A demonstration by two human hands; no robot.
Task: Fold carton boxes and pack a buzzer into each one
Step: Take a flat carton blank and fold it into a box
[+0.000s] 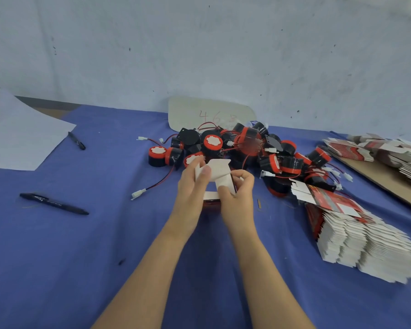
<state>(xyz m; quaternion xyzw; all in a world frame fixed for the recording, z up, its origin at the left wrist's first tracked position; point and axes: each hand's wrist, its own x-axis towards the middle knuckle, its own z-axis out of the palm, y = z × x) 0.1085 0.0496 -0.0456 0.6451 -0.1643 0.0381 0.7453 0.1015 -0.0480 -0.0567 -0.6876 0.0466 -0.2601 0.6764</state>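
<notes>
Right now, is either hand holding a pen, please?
No, the left hand and right hand grip the carton; both pens lie on the cloth.

soft, even, fairly bright light; only faint shadows on the blue cloth (81, 245). my left hand (191, 188) smears at its fingertips, and the carton stack (365, 245) at 4 o'clock blurs and bows outward.

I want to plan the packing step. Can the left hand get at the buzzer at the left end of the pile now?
Likely yes, once free: the left hand grips the carton box with the right hand, yet only a wire on the cloth lies between it and that buzzer.
</notes>
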